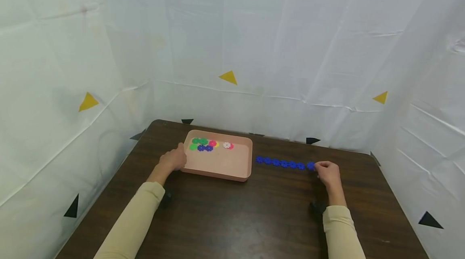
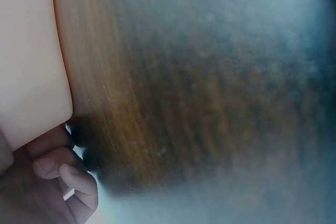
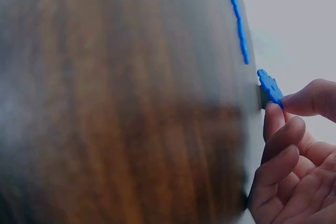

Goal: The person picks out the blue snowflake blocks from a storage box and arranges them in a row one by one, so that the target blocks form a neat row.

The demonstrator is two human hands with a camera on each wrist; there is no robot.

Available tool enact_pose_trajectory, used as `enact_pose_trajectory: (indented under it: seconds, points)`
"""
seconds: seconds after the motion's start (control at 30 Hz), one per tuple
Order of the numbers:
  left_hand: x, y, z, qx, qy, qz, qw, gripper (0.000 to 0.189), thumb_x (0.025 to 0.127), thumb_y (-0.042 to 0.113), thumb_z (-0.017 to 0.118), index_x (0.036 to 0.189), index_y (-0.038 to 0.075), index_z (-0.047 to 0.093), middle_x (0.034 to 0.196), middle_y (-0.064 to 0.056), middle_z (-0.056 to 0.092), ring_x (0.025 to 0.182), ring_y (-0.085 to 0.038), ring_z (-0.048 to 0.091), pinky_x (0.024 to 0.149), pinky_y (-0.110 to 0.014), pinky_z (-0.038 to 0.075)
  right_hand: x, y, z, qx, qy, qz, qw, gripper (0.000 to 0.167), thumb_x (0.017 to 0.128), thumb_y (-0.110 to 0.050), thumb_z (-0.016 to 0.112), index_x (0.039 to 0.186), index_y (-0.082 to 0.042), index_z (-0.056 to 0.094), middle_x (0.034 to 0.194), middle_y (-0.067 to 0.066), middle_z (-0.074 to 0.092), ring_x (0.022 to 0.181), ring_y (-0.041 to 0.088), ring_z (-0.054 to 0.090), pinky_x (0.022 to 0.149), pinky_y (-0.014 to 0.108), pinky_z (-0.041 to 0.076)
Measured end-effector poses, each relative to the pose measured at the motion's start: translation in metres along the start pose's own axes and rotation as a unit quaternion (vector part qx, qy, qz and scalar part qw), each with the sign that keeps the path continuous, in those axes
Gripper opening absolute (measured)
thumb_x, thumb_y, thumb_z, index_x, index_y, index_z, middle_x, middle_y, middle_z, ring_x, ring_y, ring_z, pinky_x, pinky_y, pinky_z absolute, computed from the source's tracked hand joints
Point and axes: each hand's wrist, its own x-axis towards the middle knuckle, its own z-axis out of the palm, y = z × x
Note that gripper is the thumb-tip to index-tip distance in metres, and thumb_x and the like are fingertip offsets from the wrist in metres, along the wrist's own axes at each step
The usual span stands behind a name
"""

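Between thumb and fingertips, my right hand (image 1: pixel 329 172) pinches a blue flower-shaped disc (image 3: pixel 270 86), tilted in the right wrist view. Just left of it, several more blue flower-shaped discs (image 1: pixel 276 162) form a line on the table. My left hand (image 1: pixel 174 158) grips the left side of a pink tray (image 1: pixel 218 175), its fingers curled at the tray wall in the left wrist view. Inside the tray, toward the back, lie green flower discs (image 1: pixel 203 141), two blue ones (image 1: pixel 205 148), pink ones (image 1: pixel 212 143), part of a yellow one and a white one (image 1: pixel 227 145).
The brown wooden table (image 1: pixel 236 218) reaches to white sheeting (image 1: pixel 254 49) behind and at both sides. Yellow, black and grey triangles mark the sheeting. The tray stands near the table's back edge, left of the blue line.
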Motion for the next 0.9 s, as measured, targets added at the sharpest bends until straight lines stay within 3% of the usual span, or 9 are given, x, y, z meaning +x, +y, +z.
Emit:
enact_pose_trajectory:
  seconds: [0.33, 0.73, 0.9]
  points:
    - [-0.0023, 0.0023, -0.0021, -0.003, -0.004, -0.005, 1.0, 0.056, 0.111, 0.02, 0.041, 0.16, -0.002, 0.026, 0.096, -0.017, 0.063, 0.082, -0.033, 0.062, 0.082, -0.049, 0.049, 0.0078, 0.0048, 0.0012, -0.001, 0.002, 0.005, 1.0, 0.035, 0.102, -0.016, 0.06, 0.121, 0.011, 0.068, 0.087, 0.006, 0.071, 0.067, 0.009, 0.059, 0.062, 0.026, 0.05]
    - [-0.0007, 0.0015, 0.0001, 0.0, -0.004, -0.012, 0.9999, 0.055, 0.11, 0.02, 0.042, 0.159, -0.001, 0.026, 0.098, -0.018, 0.063, 0.083, -0.034, 0.062, 0.083, -0.049, 0.05, 0.0037, 0.0029, 0.0016, -0.012, -0.009, 0.008, 0.9999, 0.034, 0.105, -0.018, 0.061, 0.123, 0.01, 0.067, 0.098, 0.015, 0.073, 0.071, 0.012, 0.059, 0.063, 0.027, 0.05]
    - [-0.0011, 0.0021, -0.0006, 0.003, -0.007, -0.013, 0.9999, 0.056, 0.11, 0.019, 0.042, 0.16, -0.001, 0.024, 0.099, -0.019, 0.063, 0.084, -0.034, 0.062, 0.084, -0.049, 0.05, 0.0035, 0.0019, 0.0017, -0.007, -0.014, 0.017, 0.9997, 0.033, 0.105, -0.018, 0.061, 0.123, 0.01, 0.066, 0.095, 0.014, 0.073, 0.069, 0.012, 0.059, 0.062, 0.026, 0.05]
